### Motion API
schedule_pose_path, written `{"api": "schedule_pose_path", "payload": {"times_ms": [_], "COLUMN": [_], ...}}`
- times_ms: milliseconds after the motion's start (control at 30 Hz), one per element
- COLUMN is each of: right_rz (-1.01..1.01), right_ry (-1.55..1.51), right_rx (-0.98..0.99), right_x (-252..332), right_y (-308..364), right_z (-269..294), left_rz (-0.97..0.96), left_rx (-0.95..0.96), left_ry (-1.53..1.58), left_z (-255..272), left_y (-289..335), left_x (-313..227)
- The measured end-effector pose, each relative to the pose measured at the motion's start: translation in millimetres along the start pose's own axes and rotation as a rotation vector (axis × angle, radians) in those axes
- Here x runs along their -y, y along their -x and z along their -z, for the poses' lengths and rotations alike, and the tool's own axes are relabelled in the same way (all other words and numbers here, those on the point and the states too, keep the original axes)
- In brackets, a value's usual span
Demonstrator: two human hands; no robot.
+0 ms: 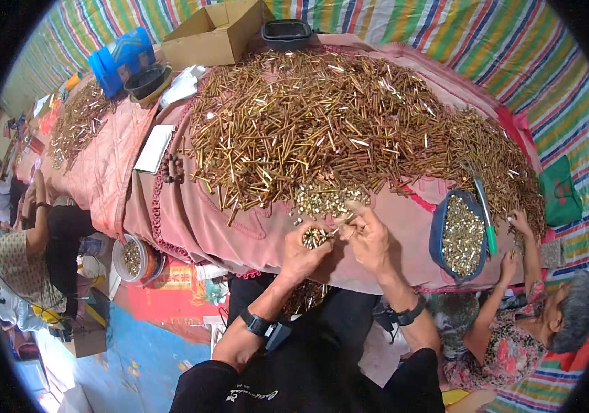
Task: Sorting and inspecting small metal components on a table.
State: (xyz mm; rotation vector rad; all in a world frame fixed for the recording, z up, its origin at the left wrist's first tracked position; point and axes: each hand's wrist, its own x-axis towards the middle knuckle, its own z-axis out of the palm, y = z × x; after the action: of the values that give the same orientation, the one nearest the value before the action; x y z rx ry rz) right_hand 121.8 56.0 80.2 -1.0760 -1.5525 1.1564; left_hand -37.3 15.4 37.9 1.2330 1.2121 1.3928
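Observation:
My left hand [306, 249] is closed around a clump of short, pale gold pieces [316, 237], their ends showing between thumb and fingers. Close to its right, my right hand [367, 237] has thumb and fingers pinched together; what they grip is too small to name. Just beyond both hands, a small heap of similar short pieces [325, 202] lies on the pink cloth [404, 241]. Behind it spreads a broad pile of thin brown-gold rods [336, 124].
A blue tub [439, 237] of short pieces and a green-handled tool [485, 220] lie right, near a co-worker's hands [515, 241]. A cardboard box [201, 41], black tray [286, 31] and blue bucket [122, 62] stand behind. A white bucket [129, 258] is at left.

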Motion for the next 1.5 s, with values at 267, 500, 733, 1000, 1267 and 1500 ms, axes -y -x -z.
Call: {"api": "schedule_pose_path", "payload": {"times_ms": [267, 500, 733, 1000, 1267, 1500], "right_rz": [0.3, 0.329, 0.515, 0.375, 0.32, 0.344], "right_ry": [0.395, 0.438, 0.609, 0.494, 0.555, 0.598], "right_rx": [0.039, 0.059, 0.014, 0.008, 0.074, 0.082], "right_x": [15, 8, 6, 7, -28, -25], "right_y": [4, 2, 5, 16, 27, 27], "right_z": [-6, -5, -1, -1, -6, -5], "left_rz": [-0.014, 0.007, 0.069, 0.08, -0.013, 0.143], "left_rx": [-0.025, -0.026, -0.104, -0.181, -0.162, -0.006], "left_ry": [-0.013, -0.004, 0.219, 0.199, 0.16, 0.172], "left_z": [1, 2, -3, -5, -3, 3], "left_y": [1, 3, 3, 1, 1, 5], "left_x": [4, -1, -4, -9, 5, -17]}}
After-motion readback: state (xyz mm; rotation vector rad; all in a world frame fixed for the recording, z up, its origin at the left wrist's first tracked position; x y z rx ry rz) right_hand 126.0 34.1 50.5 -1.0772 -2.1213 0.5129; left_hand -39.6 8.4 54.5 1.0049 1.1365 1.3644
